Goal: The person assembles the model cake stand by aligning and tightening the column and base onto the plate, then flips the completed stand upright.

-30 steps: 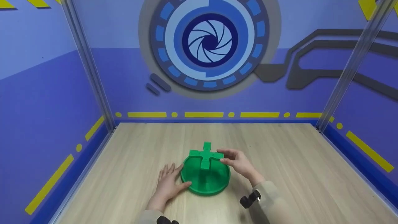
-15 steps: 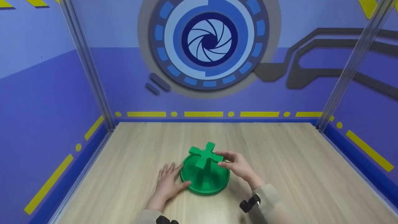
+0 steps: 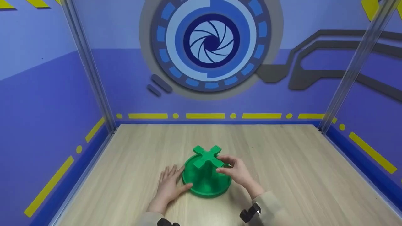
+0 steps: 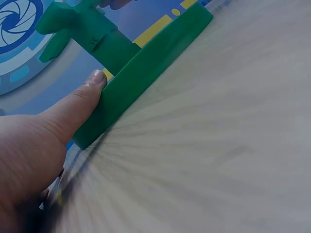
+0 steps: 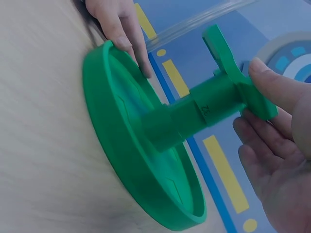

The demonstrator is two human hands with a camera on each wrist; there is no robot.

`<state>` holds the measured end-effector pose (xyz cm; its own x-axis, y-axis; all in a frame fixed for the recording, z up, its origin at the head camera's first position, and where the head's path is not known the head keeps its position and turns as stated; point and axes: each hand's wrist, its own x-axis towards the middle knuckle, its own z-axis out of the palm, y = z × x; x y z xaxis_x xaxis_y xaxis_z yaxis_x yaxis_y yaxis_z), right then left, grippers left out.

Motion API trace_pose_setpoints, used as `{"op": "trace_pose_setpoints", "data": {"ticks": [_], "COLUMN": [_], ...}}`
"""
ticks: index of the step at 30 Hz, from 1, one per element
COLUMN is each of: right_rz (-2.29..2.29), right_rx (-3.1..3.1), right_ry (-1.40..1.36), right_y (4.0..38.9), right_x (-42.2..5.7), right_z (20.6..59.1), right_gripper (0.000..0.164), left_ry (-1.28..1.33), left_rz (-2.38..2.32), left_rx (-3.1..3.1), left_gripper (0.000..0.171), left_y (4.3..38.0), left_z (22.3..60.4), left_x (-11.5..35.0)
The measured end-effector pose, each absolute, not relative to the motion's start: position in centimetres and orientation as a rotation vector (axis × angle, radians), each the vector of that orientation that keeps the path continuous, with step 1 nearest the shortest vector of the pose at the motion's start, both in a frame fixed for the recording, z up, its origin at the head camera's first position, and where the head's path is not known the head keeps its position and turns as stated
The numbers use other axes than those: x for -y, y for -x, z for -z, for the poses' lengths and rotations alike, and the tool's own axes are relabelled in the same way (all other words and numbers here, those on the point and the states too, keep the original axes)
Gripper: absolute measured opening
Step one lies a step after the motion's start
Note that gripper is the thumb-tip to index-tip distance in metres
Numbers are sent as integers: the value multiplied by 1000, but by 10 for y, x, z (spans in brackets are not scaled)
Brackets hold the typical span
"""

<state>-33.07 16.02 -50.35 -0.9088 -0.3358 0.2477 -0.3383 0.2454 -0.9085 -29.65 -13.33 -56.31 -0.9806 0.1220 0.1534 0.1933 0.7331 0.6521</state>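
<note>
Head view: a green plastic stand (image 3: 207,182) sits on the wooden table (image 3: 298,175), near its front edge, between both hands.

Its cross-shaped knob (image 3: 207,156) tops a central post (image 5: 194,116); the right hand (image 3: 235,172) pinches one knob arm between thumb and fingers, while the left hand (image 3: 169,185) lies flat, fingers straight, thumb pressing the disc rim. It looks rigid, light and smooth, so it is best gripped at the knob arms, with the rim braced against sliding.

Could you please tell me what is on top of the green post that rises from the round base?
A green cross-shaped handle caps the post; the right hand pinches one arm. How the post joins the base is unclear.
</note>
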Motion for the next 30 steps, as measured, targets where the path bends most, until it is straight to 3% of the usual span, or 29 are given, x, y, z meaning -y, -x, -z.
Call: {"op": "trace_pose_setpoints", "data": {"ticks": [30], "right_rz": [-1649], "right_rx": [2382], "right_ry": [-420], "right_y": [308], "right_x": [-127], "right_z": [507], "right_gripper": [43], "left_ry": [237], "left_rz": [1065], "left_rx": [2840], "left_gripper": [87], "left_y": [297], "left_z": [566], "left_x": [133]}}
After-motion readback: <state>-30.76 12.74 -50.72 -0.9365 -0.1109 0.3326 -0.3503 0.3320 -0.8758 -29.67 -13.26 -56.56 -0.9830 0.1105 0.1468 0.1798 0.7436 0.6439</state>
